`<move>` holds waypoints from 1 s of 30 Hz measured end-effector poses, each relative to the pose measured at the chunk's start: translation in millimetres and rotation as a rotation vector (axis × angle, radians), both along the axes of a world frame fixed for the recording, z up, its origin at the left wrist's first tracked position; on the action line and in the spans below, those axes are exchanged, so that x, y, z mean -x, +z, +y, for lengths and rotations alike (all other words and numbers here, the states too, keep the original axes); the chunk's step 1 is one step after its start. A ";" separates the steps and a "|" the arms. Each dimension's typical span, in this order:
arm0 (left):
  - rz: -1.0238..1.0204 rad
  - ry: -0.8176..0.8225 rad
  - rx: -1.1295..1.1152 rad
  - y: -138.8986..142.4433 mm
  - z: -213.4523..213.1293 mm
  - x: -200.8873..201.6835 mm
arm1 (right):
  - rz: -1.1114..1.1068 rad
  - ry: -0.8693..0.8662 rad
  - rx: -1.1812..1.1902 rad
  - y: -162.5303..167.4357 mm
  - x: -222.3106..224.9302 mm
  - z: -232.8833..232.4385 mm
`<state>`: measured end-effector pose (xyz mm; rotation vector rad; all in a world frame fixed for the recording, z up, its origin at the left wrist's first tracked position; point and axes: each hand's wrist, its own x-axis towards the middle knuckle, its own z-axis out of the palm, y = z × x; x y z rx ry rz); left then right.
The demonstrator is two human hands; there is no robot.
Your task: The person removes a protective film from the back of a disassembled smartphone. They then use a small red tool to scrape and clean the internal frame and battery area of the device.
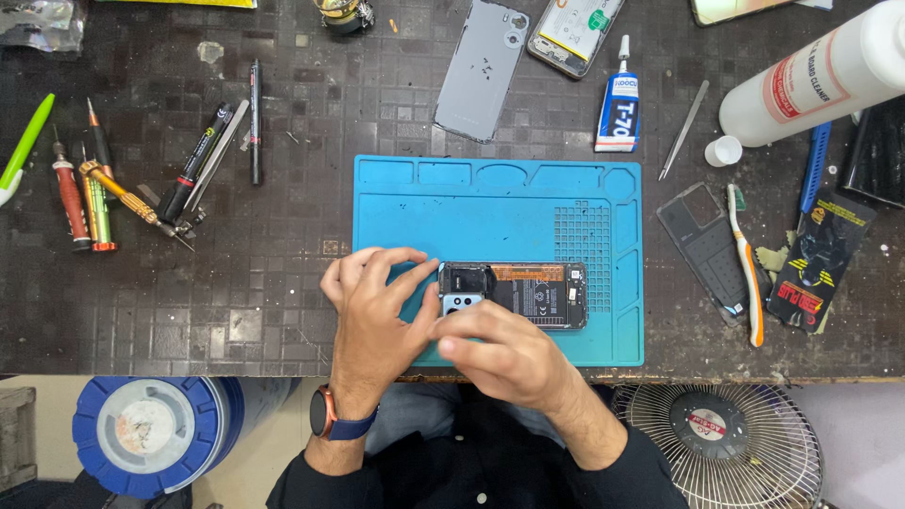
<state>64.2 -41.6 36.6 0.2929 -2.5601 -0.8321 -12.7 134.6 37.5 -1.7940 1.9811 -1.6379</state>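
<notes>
We see both hands meet over an opened phone (pixel 528 294) that lies lengthwise on the blue mat (pixel 490 203), in the mat's near half, its left end under the fingers. The left hand (pixel 372 306) comes in from below with the wrist, which wears a watch (pixel 325 413), bent upward; its fingers curl toward the phone's left end, index and thumb pinched at the upper left corner. The right hand (pixel 500 344) comes in from the lower right, forearm slanting, and covers the phone's near left edge; its fingers are bent and pressed down on the frame by the camera block. We cannot tell whether it grips anything small beneath them.

The phone's right end sits free, just left of the mat's grid of small cells. The far half of the mat lies open, as does a strip of dark table (pixel 264 283) to the left of the hands. Further left lie screwdrivers (pixel 90 203) and pens, well apart from the hands. Beyond the mat's far edge lie a grey back cover (pixel 481 71) and a glue tube (pixel 618 104). To the right, a toothbrush (pixel 747 264) rests across a dark panel, near the mat's right edge. The mat's near edge runs along the table edge, where both forearms cross it.
</notes>
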 end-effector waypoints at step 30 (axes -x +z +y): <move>0.156 -0.407 -0.468 -9.6 -17.8 -12.6 | 0.020 -0.030 0.074 -5.1 12.8 -12.6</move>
